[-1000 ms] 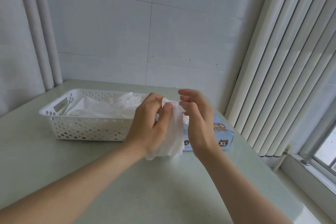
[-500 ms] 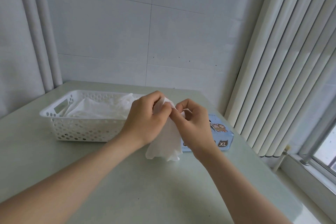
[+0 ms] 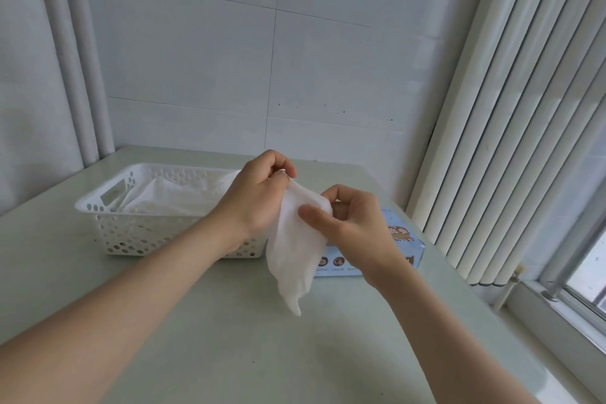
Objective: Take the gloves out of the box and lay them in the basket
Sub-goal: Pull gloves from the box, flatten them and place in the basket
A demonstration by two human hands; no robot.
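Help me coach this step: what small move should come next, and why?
Probably swing the glove left and lay it in the basket. Both the left hand and right hand pinch its top edge, it hangs free, out of the box, and the basket already holds other gloves.

The small print on the blue box (image 3: 400, 237) is unreadable.

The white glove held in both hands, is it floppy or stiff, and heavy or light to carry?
Probably floppy: the glove hangs limp and creased below the left hand and right hand pinching its top. Likely very light: fingertip pinches alone hold it up. It may crumple in the basket.
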